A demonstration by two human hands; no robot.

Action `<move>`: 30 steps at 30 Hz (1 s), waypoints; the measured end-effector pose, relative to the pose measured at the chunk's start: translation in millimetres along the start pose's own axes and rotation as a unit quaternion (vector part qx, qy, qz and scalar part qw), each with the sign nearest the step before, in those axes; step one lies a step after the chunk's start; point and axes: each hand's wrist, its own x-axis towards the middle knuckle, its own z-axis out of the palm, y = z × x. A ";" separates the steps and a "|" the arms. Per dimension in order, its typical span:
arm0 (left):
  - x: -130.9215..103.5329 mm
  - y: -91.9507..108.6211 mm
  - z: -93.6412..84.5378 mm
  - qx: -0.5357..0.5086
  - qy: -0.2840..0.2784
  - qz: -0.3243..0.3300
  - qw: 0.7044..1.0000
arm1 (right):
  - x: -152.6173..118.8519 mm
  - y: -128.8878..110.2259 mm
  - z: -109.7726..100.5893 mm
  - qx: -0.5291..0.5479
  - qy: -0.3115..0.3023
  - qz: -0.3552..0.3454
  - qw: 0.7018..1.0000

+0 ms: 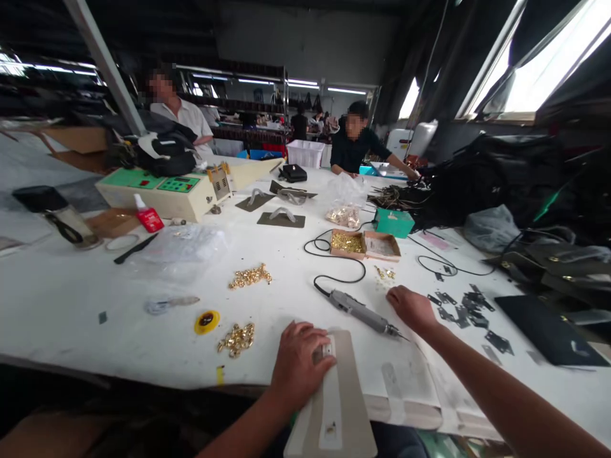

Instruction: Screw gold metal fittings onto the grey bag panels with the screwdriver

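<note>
My left hand (301, 364) rests on the far end of a beige panel (351, 388), its fingers around a small metal fitting there. The panel hangs over the table's front edge and has a pale strip down its middle. My right hand (411, 308) is on the table near small gold pieces (384, 273), its fingers bent together; anything between them is too small to make out. Between my hands and a little farther back lies a grey corded screwdriver (360, 310). Two piles of gold hardware, one nearer (237, 340) and one farther (250, 276), lie left of the panel.
Open boxes (347, 244) of small parts stand beyond the screwdriver, beside a green box (394, 222). Dark metal plates (470, 307) lie at right. A yellow tape roll (207, 322), plastic bags and a bottle (57, 216) are at left. Two people (356, 143) are across the table.
</note>
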 end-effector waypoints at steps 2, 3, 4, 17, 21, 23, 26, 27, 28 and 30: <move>0.2 0.8 -1.0 -0.006 0.001 -0.006 1.000 | -1.5 -1.0 2.3 0.010 0.004 -0.004 1.000; -0.2 1.4 -1.4 -0.008 -0.001 -0.009 1.000 | -3.3 -1.9 2.7 0.015 0.004 -0.005 1.000; -0.9 1.8 -1.7 -0.010 -0.002 -0.012 1.000 | -5.2 -3.0 2.4 0.021 0.004 -0.005 1.000; -4.7 4.6 -1.7 0.034 -0.013 0.029 0.999 | -44.2 -62.9 -49.0 0.254 -0.044 -0.011 0.966; -2.7 -0.1 3.5 0.053 -0.029 0.044 0.997 | -71.1 -110.8 -45.6 0.380 -0.159 -0.087 0.907; -3.0 -2.2 5.9 0.061 -0.032 0.045 0.997 | -79.3 -127.7 -38.6 0.374 -0.178 -0.108 0.904; -4.2 -2.7 7.6 0.066 -0.033 0.048 0.996 | -82.9 -139.1 -27.1 0.342 -0.157 -0.121 0.919; -4.4 -2.8 7.9 0.065 -0.032 0.047 0.996 | -82.4 -140.2 -23.8 0.332 -0.149 -0.125 0.923; -4.4 -2.9 8.2 0.064 -0.032 0.047 0.996 | -81.8 -140.6 -21.2 0.325 -0.146 -0.130 0.925; -4.1 -3.7 8.8 0.060 -0.030 0.045 0.997 | -80.7 -140.6 -17.5 0.316 -0.146 -0.135 0.928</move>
